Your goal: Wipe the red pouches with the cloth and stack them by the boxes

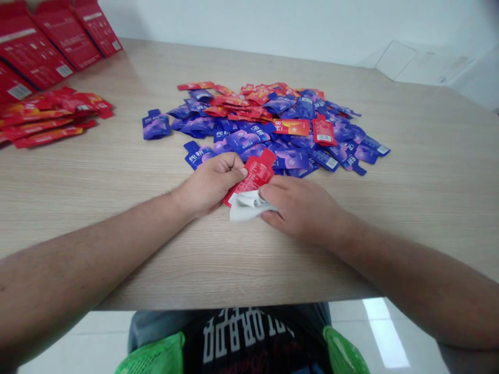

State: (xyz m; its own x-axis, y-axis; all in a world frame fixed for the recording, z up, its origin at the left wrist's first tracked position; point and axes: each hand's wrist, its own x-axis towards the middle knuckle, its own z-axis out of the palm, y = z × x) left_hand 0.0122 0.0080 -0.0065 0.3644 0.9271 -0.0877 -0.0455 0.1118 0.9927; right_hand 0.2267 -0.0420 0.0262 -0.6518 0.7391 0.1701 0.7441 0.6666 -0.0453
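My left hand [212,182] pinches the left edge of a red sachet [254,175], its printed back side turned up. In my right hand [302,208] is a folded white cloth [249,204], gripped between thumb and fingers. The cloth overlaps the sachet's lower right part; whether it presses on it I cannot tell. Just beyond both hands spreads a loose heap of purple sachets [249,136] mixed with red-orange sachets [291,127]. A lone purple sachet [156,124] lies left of the heap.
Several red boxes [66,34] stand at the far left. A stack of red-orange sachets [50,117] lies before them. The wooden table [163,275] ends close to my body, and a white wall [273,26] rises behind it. A white panel [421,62] shows at back right.
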